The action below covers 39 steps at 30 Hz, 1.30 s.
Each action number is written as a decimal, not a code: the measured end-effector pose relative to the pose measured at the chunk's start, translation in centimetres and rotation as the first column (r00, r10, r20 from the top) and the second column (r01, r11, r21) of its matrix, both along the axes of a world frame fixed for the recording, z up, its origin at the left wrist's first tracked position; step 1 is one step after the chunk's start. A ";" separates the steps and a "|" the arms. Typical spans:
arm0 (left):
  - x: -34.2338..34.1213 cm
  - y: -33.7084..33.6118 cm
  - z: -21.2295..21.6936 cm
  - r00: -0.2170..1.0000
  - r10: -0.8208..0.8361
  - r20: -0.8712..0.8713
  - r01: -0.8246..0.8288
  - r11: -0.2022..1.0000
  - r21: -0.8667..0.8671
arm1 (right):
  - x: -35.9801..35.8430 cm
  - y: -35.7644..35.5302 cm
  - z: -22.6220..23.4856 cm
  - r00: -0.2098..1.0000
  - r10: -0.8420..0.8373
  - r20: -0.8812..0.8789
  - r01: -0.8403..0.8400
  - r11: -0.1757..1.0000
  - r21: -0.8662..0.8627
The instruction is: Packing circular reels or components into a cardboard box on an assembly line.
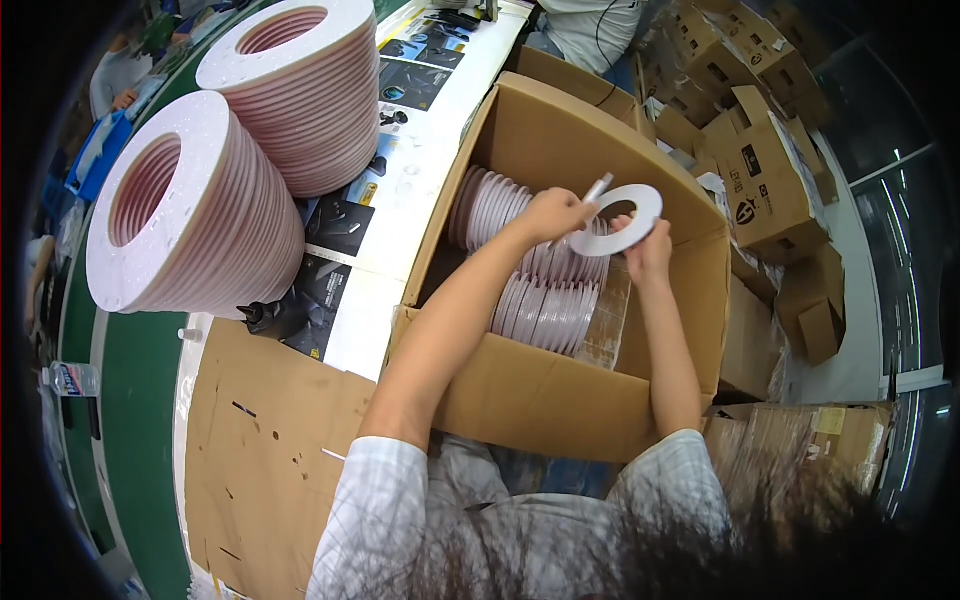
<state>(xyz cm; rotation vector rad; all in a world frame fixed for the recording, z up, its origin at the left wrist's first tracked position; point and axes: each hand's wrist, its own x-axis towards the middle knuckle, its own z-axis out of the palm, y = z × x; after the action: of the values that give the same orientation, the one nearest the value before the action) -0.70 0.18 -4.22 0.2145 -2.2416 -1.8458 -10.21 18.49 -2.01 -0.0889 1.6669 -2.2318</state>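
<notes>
Cartons [755,185] piled at right | left fingers [580,211] pinching slim white piece [601,187] | right fingers [657,240] pinching white ring [646,203]

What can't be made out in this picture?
Head view: what the white strip in the left hand is; too small.
Head view: some fingers of the right hand, behind the white ring.
Head view: what lies beneath the stacked rings, hidden by them.
Head view: the head of a person in white, cut off by the upper edge.

Over carton [530,385]: left hand [556,215] pinching pale piece [600,187], right hand [651,250] gripping white ring [648,204]. Inside carton: ring rows [545,312]. Left of carton: two tall pinkish stacks [240,215].
</notes>
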 end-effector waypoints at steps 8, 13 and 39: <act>-0.3 0.3 1.9 0.975 0.164 0.147 -0.149 0.983 -0.108 | -2.7 6.9 5.7 0.531 -0.578 -0.620 0.577 0.782 -0.235; 0.1 -1.1 0.7 0.962 0.213 -0.170 -0.272 0.773 -0.572 | 0.9 2.7 2.1 0.532 0.213 -0.819 0.461 0.739 0.492; 1.4 -2.9 0.6 0.963 0.264 -0.050 -0.226 0.697 -0.680 | 0.9 0.9 3.0 0.584 0.110 -0.804 0.428 0.800 0.420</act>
<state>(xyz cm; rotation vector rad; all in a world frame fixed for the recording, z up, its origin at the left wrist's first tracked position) 0.70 -2.76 -3.61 0.4012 -2.5977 -0.7932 -9.32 19.35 1.01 -0.9573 2.8940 -1.7283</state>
